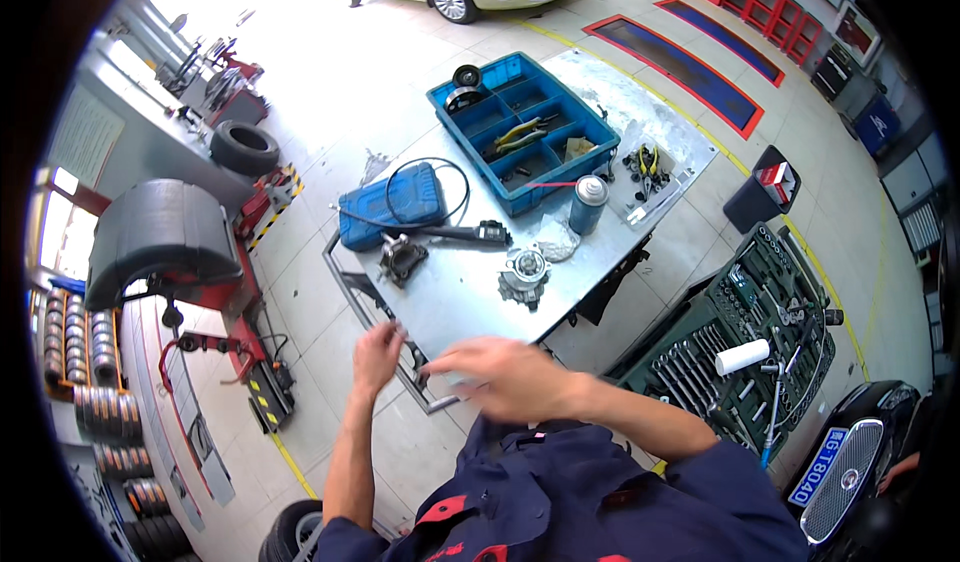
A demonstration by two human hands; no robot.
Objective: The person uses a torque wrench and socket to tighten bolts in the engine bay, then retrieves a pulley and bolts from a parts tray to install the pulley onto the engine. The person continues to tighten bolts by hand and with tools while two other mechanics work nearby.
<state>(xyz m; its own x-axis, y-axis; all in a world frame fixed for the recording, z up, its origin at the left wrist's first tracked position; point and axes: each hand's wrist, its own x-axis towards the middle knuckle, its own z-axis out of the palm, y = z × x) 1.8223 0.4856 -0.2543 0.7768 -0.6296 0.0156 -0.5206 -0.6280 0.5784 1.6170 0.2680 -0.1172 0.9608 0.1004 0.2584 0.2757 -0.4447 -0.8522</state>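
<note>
My left hand is over the near left edge of the metal work table, its fingers curled together. Whether a small thing is between them I cannot make out. Beside it on the right, my right hand reaches across in front of my body, smeared by motion; a pale blur shows under its fingers. Beyond the hands, a round silvery machined part stands on the table. Farther left lies a smaller dark metal part. A handheld black tool with a thin cable rests against a blue plastic case.
A blue divided bin holds pliers and small parts. Near it stand a spray can, crumpled clear plastic and yellow-handled pliers. To the right, an open socket set carries a white roll. A wheel balancer stands left.
</note>
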